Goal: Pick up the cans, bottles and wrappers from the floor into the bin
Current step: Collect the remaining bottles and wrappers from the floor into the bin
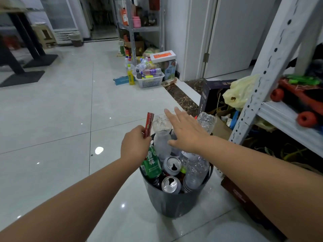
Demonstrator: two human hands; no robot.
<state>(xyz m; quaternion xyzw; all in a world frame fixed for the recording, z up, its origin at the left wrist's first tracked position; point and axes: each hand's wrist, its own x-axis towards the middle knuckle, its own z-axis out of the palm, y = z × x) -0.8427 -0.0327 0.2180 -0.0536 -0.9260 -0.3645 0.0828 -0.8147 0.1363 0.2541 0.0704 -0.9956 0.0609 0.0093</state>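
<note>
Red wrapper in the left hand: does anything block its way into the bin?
Yes. The bin is heaped past its rim; a green can and a clear bottle fill the space below the red wrapper.

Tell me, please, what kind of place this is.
Probably a storeroom or back room of a small shop, though this is not certain. Slotted metal shelving stands loaded with goods, a white basket full of bottles sits on the tiled floor, and a white and orange box stands behind it.
</note>
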